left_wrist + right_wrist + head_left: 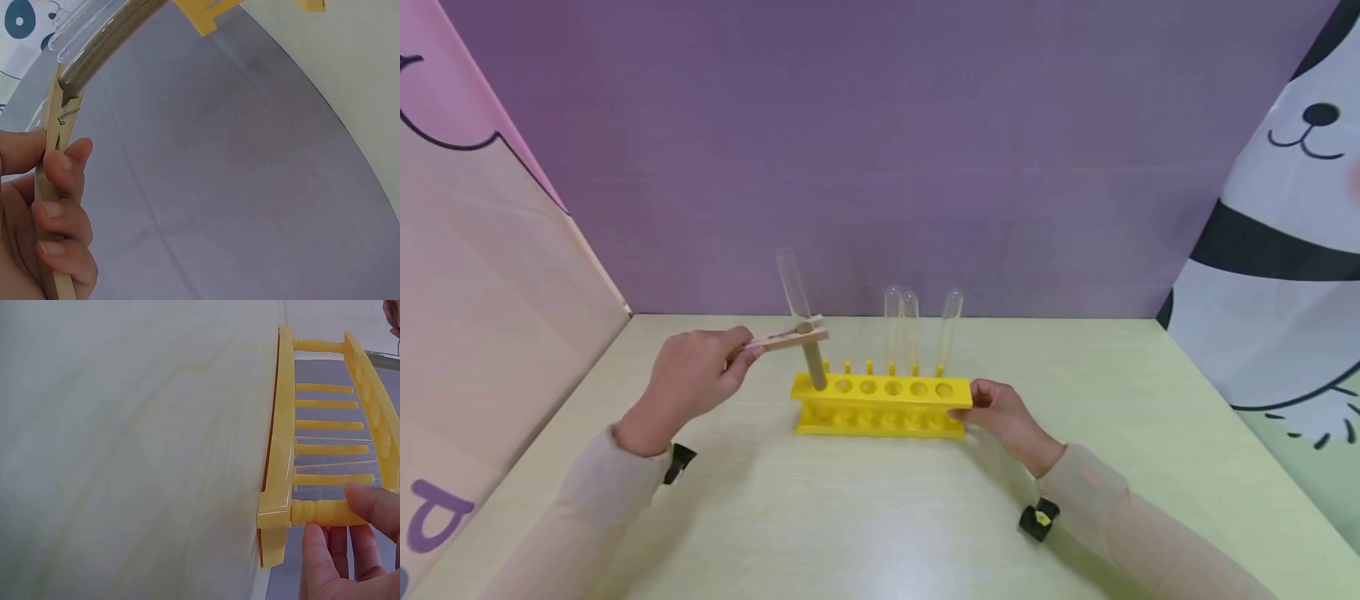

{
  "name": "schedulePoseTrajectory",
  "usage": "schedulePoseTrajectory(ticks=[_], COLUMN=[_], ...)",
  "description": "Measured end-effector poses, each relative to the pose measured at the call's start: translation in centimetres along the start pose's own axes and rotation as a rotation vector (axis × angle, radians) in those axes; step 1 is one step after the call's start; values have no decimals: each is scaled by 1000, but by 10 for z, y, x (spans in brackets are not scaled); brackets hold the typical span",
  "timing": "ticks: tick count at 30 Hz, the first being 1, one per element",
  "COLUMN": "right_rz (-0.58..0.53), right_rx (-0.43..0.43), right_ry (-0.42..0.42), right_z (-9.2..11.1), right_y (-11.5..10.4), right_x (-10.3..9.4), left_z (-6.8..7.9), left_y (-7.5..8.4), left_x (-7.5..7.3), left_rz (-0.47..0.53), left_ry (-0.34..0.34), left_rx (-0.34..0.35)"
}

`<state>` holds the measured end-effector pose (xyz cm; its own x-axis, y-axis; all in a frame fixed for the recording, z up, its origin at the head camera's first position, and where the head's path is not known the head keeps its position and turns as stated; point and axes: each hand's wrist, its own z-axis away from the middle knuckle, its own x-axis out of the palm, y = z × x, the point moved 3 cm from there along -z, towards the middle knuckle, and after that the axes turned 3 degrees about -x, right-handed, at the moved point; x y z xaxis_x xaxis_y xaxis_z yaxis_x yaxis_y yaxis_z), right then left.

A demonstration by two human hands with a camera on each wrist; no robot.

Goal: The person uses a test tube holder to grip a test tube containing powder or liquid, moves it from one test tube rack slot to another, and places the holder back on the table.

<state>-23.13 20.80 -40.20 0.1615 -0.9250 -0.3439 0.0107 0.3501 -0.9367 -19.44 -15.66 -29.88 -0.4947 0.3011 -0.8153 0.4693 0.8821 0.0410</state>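
My left hand point(696, 372) grips a wooden test tube holder point(781, 339), fingers curled round its handle in the left wrist view. The holder's jaws clasp a test tube point(814, 365) with grey-brown contents near its upper end. That tube slants down to the leftmost hole of a yellow test tube rack point(880, 429); how far it enters, I cannot tell. At the rack's other end, my right hand point(1006, 418) pinches the end post point(328, 512) between thumb and fingers. The rack stands upright on the table.
Clear test tubes point(892, 321) stand upside down on the rack's rear pegs towards the right. Another clear tube point(793, 283) leans at the left, behind the holder. A purple backdrop point(880, 167) rises at the back of the pale table point(850, 517).
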Motion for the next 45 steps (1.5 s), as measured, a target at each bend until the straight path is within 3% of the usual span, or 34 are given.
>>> schedulePoseTrajectory(ticks=[14,45], right_rz=[9,-3], right_rx=[14,-18], right_ry=[4,-1], right_z=[0,-2], right_y=[0,2], right_x=[0,-1], left_z=[-4,-9], left_y=[5,13], left_x=[-3,11], left_rz=[22,37], left_ry=[93,90], left_rx=[44,70])
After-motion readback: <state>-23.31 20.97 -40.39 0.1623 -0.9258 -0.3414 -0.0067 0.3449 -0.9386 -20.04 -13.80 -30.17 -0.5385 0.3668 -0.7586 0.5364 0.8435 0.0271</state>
